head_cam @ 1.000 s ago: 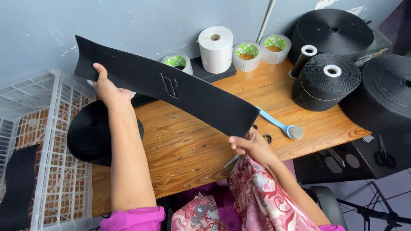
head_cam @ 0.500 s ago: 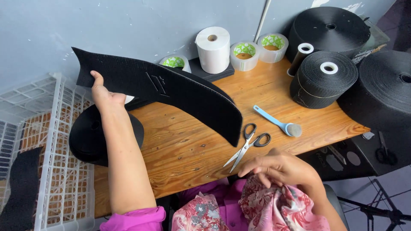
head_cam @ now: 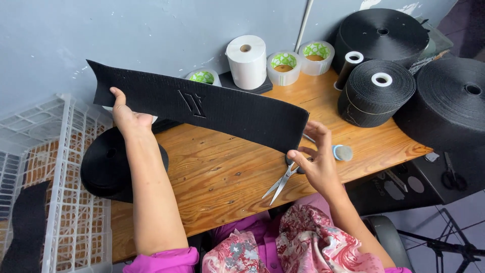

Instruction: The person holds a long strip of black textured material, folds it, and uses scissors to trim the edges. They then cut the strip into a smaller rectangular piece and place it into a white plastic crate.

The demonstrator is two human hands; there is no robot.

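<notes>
Left hand [head_cam: 126, 114] grasps long black stiff fabric strip [head_cam: 202, 103]; right hand [head_cam: 316, 164] pinches its far end above steel scissors [head_cam: 283, 183], positioning step.

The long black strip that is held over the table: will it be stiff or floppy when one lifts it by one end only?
The black strip probably bends but does not hang limp: between the left hand and the right hand it curves gently. It looks light, since fingertips support it. By one end it would likely droop.
</notes>
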